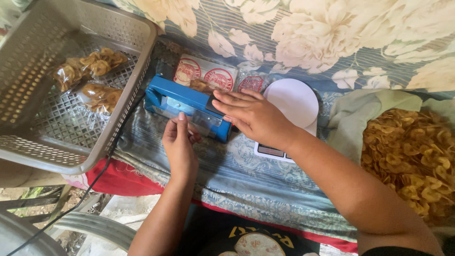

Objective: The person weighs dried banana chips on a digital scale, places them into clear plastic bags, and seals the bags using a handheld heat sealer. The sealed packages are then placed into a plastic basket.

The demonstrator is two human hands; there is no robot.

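Observation:
A blue heat sealer (166, 97) lies on the flowered cloth in the middle. My right hand (253, 116) rests flat on its black handle end, fingers pressing down. My left hand (179, 144) grips the edge of a clear plastic bag (201, 124) that sits under the sealer's bar. Behind the sealer lie clear packets with round red labels (204, 75).
A grey plastic basket (135, 102) at the left holds two sealed bags of banana chips (90, 64). A white kitchen scale (296, 102) stands just right of the sealer. A heap of loose banana chips (410, 159) fills the right. A black cord (90, 185) runs down left.

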